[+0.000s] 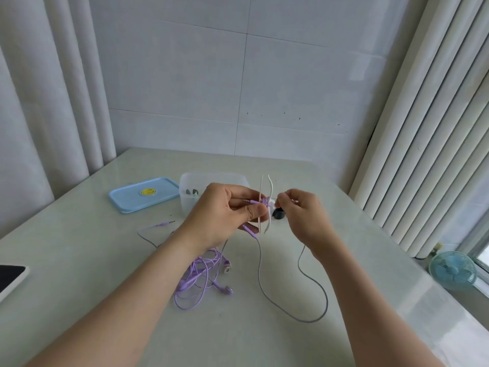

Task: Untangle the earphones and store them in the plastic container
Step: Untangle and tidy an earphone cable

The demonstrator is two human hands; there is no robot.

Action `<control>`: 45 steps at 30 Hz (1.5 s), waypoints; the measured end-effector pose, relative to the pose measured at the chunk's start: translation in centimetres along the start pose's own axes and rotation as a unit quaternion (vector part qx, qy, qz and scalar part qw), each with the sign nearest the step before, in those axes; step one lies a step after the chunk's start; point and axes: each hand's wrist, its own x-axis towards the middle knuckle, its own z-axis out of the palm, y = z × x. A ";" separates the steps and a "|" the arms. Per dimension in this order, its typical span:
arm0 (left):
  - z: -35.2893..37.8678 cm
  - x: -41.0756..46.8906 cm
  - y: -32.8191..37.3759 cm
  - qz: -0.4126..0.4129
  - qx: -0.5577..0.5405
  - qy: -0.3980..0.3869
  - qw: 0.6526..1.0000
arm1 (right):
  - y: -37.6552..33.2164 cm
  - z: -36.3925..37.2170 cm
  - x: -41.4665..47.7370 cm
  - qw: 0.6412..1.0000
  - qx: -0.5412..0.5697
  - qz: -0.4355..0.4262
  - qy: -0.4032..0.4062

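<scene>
My left hand [225, 213] pinches a knot of purple and white earphone cable [265, 205] held up above the table. My right hand [301, 210] pinches the cable on the knot's other side, beside a small black piece [278, 214]. A grey cable [304, 295] hangs from the hands and loops on the table. A tangled pile of purple earphones [203, 276] lies under my left forearm. Another purple plug [166, 223] lies to the left. The clear plastic container [190, 181] stands open just behind my hands, with small items inside.
The container's blue lid [132, 198] with a yellow sticker lies left of it. A dark phone or tablet [10, 279] sits at the table's left edge. Curtains hang on both sides, and a small blue fan [452, 270] stands low at the right.
</scene>
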 end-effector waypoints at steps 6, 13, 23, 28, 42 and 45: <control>-0.9 0.3 0.1 0.031 0.021 0.100 0.994 | -1.1 -0.2 -1.2 0.985 -0.002 -0.030 -0.168; -0.4 0.3 -0.1 -0.009 -0.026 0.146 0.989 | -2.6 -0.3 -2.1 0.953 0.036 -0.072 -0.292; -0.9 0.4 -0.8 0.011 0.116 0.025 0.993 | -3.4 -0.9 -1.6 0.969 0.234 -0.060 -0.050; -0.1 0.1 -0.5 0.001 0.063 -0.033 0.997 | -2.4 -1.0 -0.9 0.985 0.157 -0.046 0.056; -1.0 0.6 -0.1 0.017 0.017 0.183 0.983 | -2.4 0.9 -2.2 0.952 -0.025 -0.051 -0.302; -1.5 0.7 -0.8 -0.003 0.063 0.151 0.987 | -3.6 0.8 -2.7 0.951 0.052 -0.088 -0.292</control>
